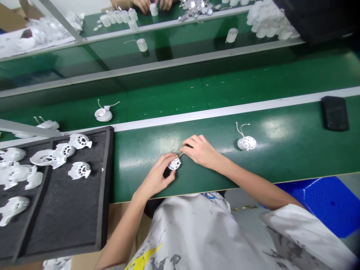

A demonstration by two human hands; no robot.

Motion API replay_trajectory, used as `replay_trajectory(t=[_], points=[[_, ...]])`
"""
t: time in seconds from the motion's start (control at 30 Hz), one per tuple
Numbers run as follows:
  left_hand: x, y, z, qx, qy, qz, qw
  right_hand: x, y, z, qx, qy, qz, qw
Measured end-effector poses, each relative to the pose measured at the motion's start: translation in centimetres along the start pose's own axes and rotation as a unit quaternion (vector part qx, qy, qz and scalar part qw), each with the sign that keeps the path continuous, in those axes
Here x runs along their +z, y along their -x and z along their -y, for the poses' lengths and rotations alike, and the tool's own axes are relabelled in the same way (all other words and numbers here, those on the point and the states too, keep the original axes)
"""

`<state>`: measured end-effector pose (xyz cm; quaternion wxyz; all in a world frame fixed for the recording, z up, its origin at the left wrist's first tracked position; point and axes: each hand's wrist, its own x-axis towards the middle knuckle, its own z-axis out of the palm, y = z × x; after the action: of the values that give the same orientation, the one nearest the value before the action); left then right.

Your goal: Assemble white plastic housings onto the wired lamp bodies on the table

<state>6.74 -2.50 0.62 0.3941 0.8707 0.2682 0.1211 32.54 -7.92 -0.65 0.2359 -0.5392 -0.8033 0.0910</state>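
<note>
1. Left grip (156, 177) clenched on a slotted round white plastic disc (174, 163), thumb and fingers pinching the rim, the disc held low over the green surface (284, 161).
2. Right grip (201, 152) closed at the fingertips on a thin pale wire (180, 154), its tip at or almost at the disc's face; exact contact too small to tell.
3. Good handling, in judgement: forearms low and steady, fingertips close to the wire's end, light pressure against the brittle-looking slots, and the disc's face kept turned toward the wire.
4. Right of the disc, a white cylindrical unit (246, 142) with a matching slotted face and two thin curling wires, lying on its side on the smooth green top.
5. Left of the disc, a black tray (108, 187) lined with coarse dark felt, carrying moulded white ribbed housings (80, 140) with matte, openwork bodies.
6. Far right of the disc, a black rubbery slab (334, 113); below and right, a blue perforated plastic stool (323, 206).
7. Well beyond the disc, across a second green run, a co-worker's hands (149, 3) near a cluster of white cylinders (267, 26).
</note>
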Motion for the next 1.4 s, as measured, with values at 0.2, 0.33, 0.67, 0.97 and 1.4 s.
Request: replay_trajectory(t=[0.2,0.33,0.67,0.97,1.4], points=[[1.6,-1.1,0.5,-0.007,-0.003,-0.059,0.998,0.3,1.0,3.8,0.126,-0.236,-0.06,0.962],[2.6,-1.3,0.5,-0.019,0.008,-0.085,0.996,1.5,1.4,5.1,0.148,-0.171,-0.076,0.971],[2.9,-0.6,0.0,-0.024,-0.011,-0.082,0.996,4.3,1.9,4.8,0.098,-0.155,-0.119,0.976],[-7.8,5.4,0.8,-0.048,-0.173,-0.117,0.977,3.1,2.6,5.2,0.058,-0.026,-0.071,0.995],[-9.0,8.3,0.6,-0.21,0.037,-0.303,0.929,-0.5,1.6,9.1,0.016,-0.095,-0.092,0.991]])
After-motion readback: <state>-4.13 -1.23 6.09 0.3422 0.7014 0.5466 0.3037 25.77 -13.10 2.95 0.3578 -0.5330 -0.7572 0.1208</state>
